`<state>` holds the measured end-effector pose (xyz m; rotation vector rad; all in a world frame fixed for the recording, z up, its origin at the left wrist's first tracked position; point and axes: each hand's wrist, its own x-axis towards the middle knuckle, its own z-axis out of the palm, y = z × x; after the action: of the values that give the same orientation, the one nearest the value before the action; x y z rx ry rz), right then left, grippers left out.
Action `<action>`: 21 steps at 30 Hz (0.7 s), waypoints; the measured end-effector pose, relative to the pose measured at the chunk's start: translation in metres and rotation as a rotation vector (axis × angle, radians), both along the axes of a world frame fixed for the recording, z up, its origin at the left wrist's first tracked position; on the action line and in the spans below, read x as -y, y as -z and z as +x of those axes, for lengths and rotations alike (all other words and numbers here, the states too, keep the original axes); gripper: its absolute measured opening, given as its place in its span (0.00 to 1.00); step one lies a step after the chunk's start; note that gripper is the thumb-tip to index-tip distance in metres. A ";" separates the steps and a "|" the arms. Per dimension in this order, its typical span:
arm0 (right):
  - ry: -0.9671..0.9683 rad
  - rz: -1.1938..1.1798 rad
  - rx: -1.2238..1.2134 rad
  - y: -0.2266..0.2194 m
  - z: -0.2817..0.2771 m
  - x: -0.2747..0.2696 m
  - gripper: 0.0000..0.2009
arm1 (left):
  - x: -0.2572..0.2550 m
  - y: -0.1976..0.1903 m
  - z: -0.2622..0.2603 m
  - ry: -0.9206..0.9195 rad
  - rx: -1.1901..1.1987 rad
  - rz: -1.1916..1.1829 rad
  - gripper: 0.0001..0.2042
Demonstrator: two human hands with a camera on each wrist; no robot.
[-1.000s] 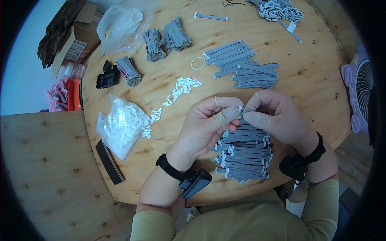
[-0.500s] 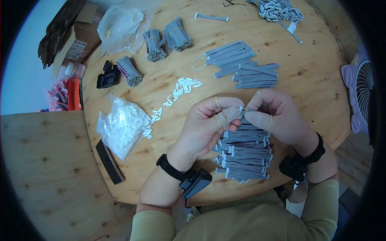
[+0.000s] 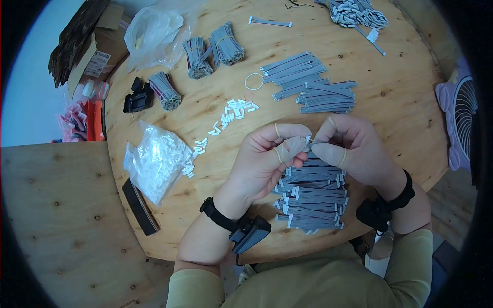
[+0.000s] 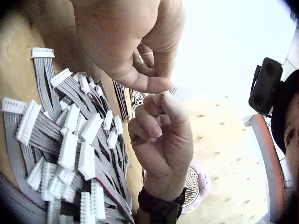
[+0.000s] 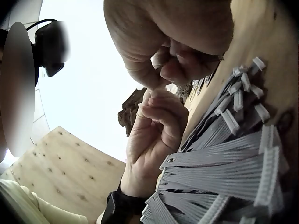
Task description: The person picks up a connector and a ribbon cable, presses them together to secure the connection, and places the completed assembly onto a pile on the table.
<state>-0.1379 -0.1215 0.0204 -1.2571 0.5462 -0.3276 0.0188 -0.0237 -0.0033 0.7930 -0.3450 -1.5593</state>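
Note:
The left hand [image 3: 262, 159] pinches a small white connector [image 3: 307, 139] between thumb and forefinger, both fingertips covered. Meeting it from the right, the right hand [image 3: 357, 149] has its thumb and forefinger pinched at the same connector; what exactly lies between those fingertips is hidden. Below both hands lies a pile of grey ribbon cables [image 3: 316, 205] with white end connectors. In the left wrist view the cable pile [image 4: 70, 140] is beside the hands, and the right wrist view shows grey cables [image 5: 215, 172] under them.
A bag of white connectors [image 3: 159, 161] and loose connectors [image 3: 236, 109] lie left of the hands. Beyond are cable stacks [image 3: 328, 96], banded bundles [image 3: 226, 43], an empty-looking plastic bag [image 3: 154, 36] and a black case [image 3: 137, 100]. A purple fan [image 3: 459, 118] stands right.
The right hand's fingertips have shifted very slightly at the connector. Everything else stays where it was.

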 end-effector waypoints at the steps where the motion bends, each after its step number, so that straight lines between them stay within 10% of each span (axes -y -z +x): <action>1: 0.005 0.002 -0.004 0.000 0.000 0.000 0.02 | 0.000 0.000 0.000 -0.001 0.003 -0.001 0.10; 21: 0.024 -0.116 -0.010 0.003 0.000 -0.002 0.02 | -0.001 -0.001 0.002 0.028 0.060 -0.036 0.10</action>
<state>-0.1377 -0.1190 0.0173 -1.3657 0.5579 -0.3773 0.0206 -0.0232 -0.0025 0.8111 -0.4286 -1.5539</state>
